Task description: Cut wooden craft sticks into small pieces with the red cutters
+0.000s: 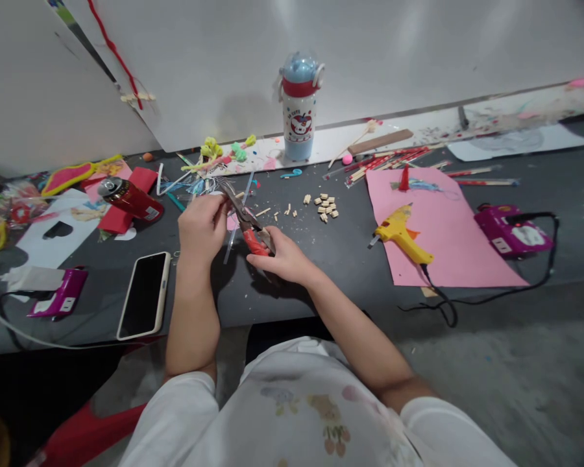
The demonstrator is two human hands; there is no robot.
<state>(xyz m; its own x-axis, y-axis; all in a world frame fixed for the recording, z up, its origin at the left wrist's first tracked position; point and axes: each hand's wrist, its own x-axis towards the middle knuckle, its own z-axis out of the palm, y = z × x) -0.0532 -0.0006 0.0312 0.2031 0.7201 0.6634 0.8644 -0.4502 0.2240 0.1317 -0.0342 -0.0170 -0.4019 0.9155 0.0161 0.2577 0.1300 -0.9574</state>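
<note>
Seated at a dark gray desk [343,259], you grip a pair of red-handled pliers [248,229] in your right hand [285,256], closed around the handles. The tool slants away to the upper left, its metal head just beside the curled fingers of your left hand [202,224]; whether those fingers pinch anything cannot be told from this angle. To the right of the pliers, a cluster of short, pale pieces [327,206] lies on the desk, with a few thinner slivers [288,209] scattered between it and the tool. Behind them, a blue-and-white bottle [299,110] with a red band stands upright near the white wall panel. At right, a yellow glue gun [403,237] rests on a pink sheet [448,263], near a purple power block [513,230] with a black cord. At left, a phone [144,295] lies screen up near your forearm, while beyond it a red can [132,198] leans tilted and a white paper [41,243] shows a dark heart shape.
</note>
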